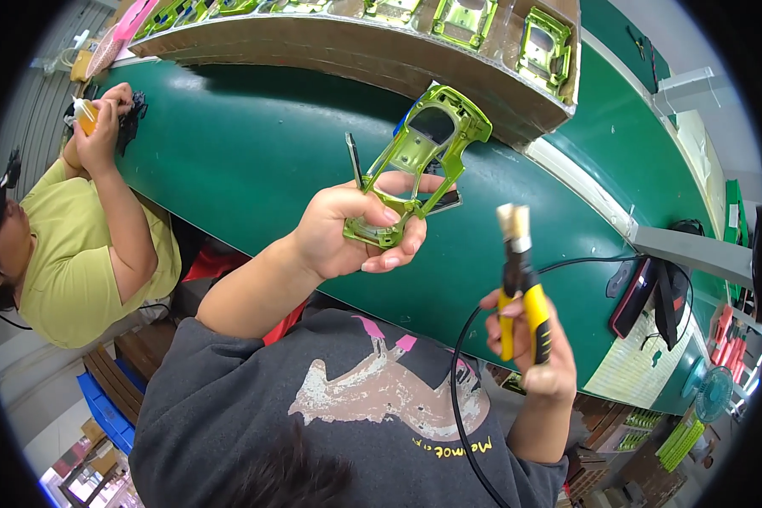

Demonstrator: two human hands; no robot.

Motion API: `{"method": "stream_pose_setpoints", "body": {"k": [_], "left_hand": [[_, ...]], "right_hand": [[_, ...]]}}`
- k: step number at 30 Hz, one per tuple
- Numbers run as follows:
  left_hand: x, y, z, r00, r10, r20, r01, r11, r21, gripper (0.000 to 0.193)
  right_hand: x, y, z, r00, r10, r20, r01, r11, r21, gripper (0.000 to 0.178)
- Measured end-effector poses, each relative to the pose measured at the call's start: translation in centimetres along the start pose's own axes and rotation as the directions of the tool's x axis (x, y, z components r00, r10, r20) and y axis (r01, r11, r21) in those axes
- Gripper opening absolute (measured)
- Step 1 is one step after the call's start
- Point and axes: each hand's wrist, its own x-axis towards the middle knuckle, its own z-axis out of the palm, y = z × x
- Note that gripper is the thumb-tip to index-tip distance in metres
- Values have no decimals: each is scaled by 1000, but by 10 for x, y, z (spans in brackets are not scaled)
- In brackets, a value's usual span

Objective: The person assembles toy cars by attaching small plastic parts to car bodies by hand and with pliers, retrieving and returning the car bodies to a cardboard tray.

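Note:
My left hand [347, 222] is closed round the lower end of a green toy car body shell [459, 152], held up over the table. Small doors, partly black, stand out on both sides of the shell, and a bit of blue shows at its upper left edge. My right hand [540, 343] grips the yellow and black handles of a pair of pliers [516, 275]. Their jaws point up, wrapped or fitted with something pale and brownish, apart from the shell. A black cable [459, 360] passes close by the pliers; whether it joins them I cannot tell.
A long cardboard box [313, 44] with several green shells lies across the far side of the green table [229, 127]. A co-worker [76, 254] at the left holds a small bottle [85, 114] of orange liquid. A dark phone [633, 298] and a paper sheet [639, 360] lie at right.

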Motion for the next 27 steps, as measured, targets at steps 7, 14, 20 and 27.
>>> {"method": "stream_pose_setpoints", "body": {"k": [7,14,20,27], "left_hand": [[-3,-4,10,996,32,-83,3,920,393,70],[-9,-5,19,995,66,-70,-5,763,647,44],[-9,-6,14,996,-26,-80,77,664,744,40],[-11,-4,12,987,-131,-94,158,678,718,42]], "right_hand": [[-3,1,17,973,227,43,-220,966,-137,95],[1,0,23,945,324,47,-318,943,-96,95],[6,-1,24,920,386,73,-378,920,-98,84],[3,8,14,883,414,221,-412,909,-59,63]]}}
